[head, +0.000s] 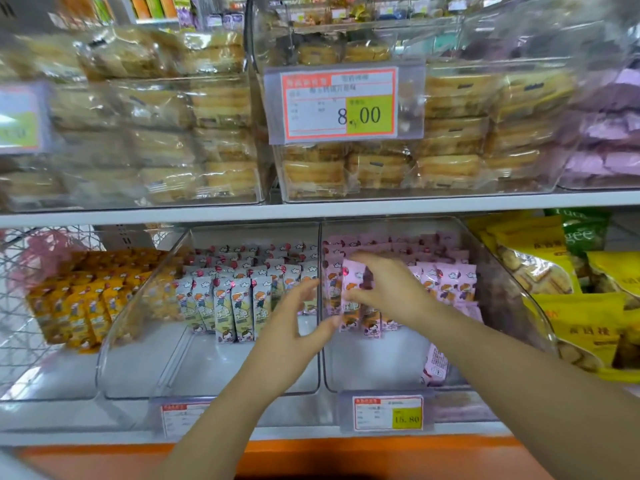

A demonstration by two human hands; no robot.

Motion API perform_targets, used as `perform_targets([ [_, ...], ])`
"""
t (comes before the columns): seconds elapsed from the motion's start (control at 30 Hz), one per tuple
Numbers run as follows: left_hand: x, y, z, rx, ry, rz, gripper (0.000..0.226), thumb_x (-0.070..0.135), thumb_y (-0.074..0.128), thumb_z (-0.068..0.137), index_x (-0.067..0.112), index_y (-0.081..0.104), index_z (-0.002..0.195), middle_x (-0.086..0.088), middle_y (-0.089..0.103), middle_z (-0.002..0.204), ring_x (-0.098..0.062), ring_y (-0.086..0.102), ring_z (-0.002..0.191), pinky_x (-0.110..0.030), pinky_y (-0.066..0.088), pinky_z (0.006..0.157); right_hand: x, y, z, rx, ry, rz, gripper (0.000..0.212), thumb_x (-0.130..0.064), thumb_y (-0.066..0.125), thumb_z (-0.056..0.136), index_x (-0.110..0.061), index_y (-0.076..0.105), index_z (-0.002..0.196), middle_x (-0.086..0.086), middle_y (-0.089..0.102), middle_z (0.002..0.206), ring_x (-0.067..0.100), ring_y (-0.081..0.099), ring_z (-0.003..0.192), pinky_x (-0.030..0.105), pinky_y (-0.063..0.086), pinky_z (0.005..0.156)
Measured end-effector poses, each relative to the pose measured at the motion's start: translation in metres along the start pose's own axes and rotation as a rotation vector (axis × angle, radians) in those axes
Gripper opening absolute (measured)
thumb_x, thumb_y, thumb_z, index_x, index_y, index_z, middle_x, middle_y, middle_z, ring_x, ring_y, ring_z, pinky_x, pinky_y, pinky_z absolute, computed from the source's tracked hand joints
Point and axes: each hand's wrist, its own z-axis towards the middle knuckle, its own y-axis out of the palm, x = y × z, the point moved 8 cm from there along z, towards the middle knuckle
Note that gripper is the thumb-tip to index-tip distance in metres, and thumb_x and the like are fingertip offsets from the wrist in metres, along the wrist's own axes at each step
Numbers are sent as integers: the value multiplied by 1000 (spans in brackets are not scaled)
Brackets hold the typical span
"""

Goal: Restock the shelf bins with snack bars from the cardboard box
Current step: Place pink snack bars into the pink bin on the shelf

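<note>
Head view: a shop shelf unit fills the frame, with two white shelf boards. The lower shelf (242,436) has an orange strip along its front edge. On it stand clear plastic bins side by side. The right bin (381,375) holds rows of pink snack bars (446,278) standing upright towards the back, and one more pink bar (436,367) lies near its front right corner. The middle bin (207,375) holds grey-white snack bars (225,303), also upright. Orange-wrapped bars (79,306) stand further left, beside a wire rack (20,306).

The right hand (388,289) reaches into the right bin, its fingers curled round a few pink bars at the front of the rows. The left hand (294,317) is at the wall between the two bins, fingers spread wide and fairly straight, thumb by the lower end of the held bars.

Yellow snack bags (581,327) sit right of the bins. A price tag (388,412) hangs on the right bin's front. The upper shelf (311,211) carries clear bins of wrapped pastries (450,133) and a larger price tag (337,103). The upper left is blurred.
</note>
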Motion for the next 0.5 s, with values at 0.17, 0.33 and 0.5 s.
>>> perform_targets([
  [0.17,-8,5,3,-19,-21,-76,52,41,59,88,51,31,131,32,36,125,27,35,105,4,28,76,7,16,12,9,-42,-487,60,-51,62,84,-28,47,136,-1,46,136,23,36,126,35,29,102],
  [0.33,-11,5,3,-20,-48,-96,51,44,58,87,54,30,127,35,35,122,27,35,102,-1,30,77,5,5,8,108,-85,-411,57,-47,72,77,-29,55,129,-1,53,129,26,43,120,38,31,99],
  [0.5,-10,5,3,-11,-66,-94,56,43,57,88,44,32,139,23,37,132,7,43,111,-14,32,85,29,-23,-35,17,-79,-232,25,-16,58,90,-24,65,113,-5,60,104,18,51,100,32,42,84],
])
